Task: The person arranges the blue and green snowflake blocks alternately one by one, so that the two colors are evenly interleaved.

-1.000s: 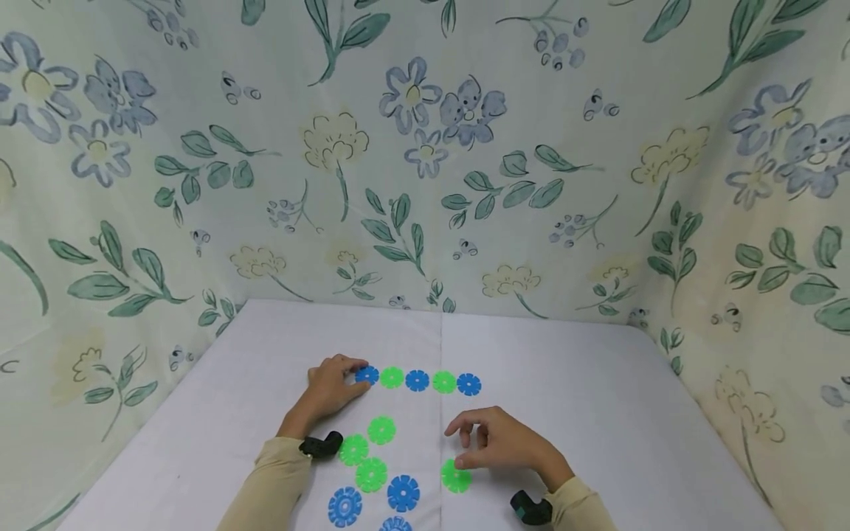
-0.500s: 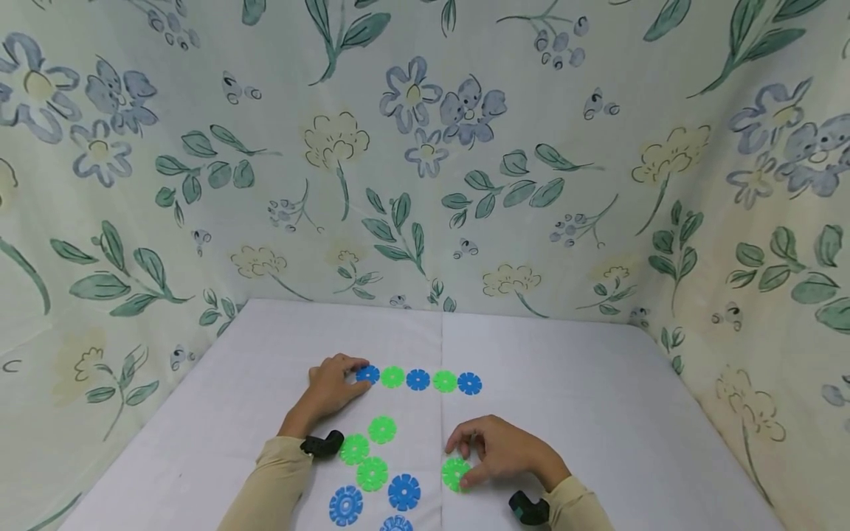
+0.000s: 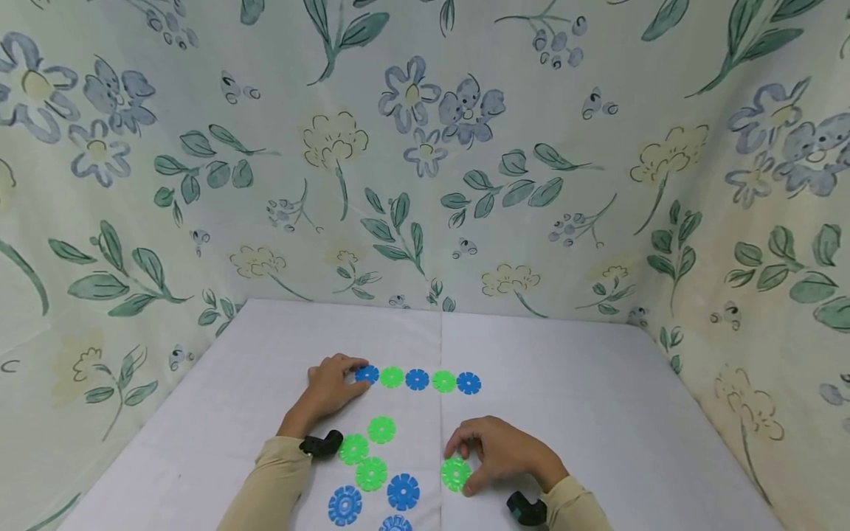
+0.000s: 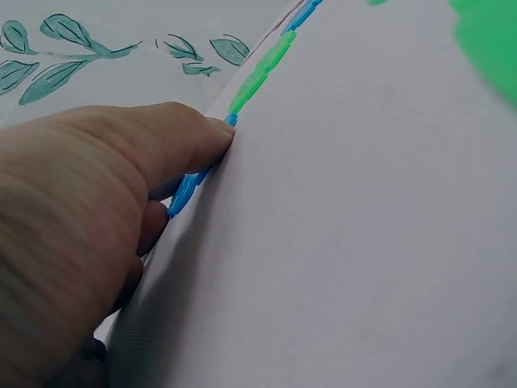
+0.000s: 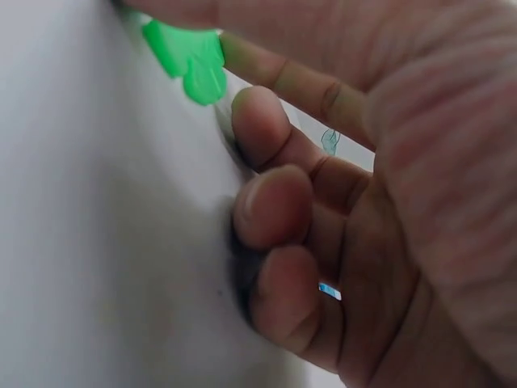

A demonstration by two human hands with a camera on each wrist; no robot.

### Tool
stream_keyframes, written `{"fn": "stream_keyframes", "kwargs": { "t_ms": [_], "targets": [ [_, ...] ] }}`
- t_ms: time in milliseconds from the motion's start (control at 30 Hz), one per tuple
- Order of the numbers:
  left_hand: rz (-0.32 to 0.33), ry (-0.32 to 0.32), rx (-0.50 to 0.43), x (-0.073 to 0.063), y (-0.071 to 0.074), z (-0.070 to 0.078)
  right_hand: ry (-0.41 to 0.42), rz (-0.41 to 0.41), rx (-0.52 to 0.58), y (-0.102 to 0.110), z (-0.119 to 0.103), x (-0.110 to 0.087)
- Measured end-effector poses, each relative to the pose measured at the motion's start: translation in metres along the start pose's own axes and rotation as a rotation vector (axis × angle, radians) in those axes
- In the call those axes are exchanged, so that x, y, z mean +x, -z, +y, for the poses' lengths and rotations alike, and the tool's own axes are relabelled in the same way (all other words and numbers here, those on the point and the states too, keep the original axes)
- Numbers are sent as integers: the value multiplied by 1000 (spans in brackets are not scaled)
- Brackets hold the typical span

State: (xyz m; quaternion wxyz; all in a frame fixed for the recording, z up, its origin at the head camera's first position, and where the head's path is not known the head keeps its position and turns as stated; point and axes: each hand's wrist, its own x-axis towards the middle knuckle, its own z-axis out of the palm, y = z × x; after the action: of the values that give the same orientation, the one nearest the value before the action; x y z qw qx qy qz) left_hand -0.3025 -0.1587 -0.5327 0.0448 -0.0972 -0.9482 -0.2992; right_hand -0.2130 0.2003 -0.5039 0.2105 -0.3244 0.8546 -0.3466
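My left hand (image 3: 328, 387) holds a blue notched plastic disc (image 3: 367, 375) between thumb and fingers, flat on the cloth at the left end of a row. That row carries on rightward with a green disc (image 3: 392, 377), a blue disc (image 3: 417, 380), another green disc (image 3: 444, 381) and a blue disc (image 3: 468, 383). Nearer me, my right hand (image 3: 505, 450) pinches a separate green disc (image 3: 454, 474) by its edges, thumb at the near side and a finger at the far side. In the right wrist view the thumb hides part of this green disc (image 5: 202, 73).
Between the hands lie loose green discs (image 3: 381, 429), two of them touching or nearly so. Closer to me are loose blue discs (image 3: 403, 492), one cut off by the frame. White cloth (image 3: 564, 383) covers the table; floral curtain (image 3: 425, 221) surrounds it.
My right hand has lowered slightly, its thumb sliding from the top of the near green disc to its near right edge, fingers closing in around it. The left hand and the row stay put.
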Motion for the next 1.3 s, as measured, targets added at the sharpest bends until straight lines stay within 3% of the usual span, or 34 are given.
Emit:
{"fn": "stream_keyframes", "kwargs": {
  "t_ms": [800,1000,1300],
  "targets": [
    [-5,2,9,0,0,1,43,-3,-70,0,1,1],
    [-4,4,11,1,1,2,15,-11,-117,-1,-2,1],
    [-9,5,7,-1,1,3,63,15,-189,-4,-5,2]
  ]
}}
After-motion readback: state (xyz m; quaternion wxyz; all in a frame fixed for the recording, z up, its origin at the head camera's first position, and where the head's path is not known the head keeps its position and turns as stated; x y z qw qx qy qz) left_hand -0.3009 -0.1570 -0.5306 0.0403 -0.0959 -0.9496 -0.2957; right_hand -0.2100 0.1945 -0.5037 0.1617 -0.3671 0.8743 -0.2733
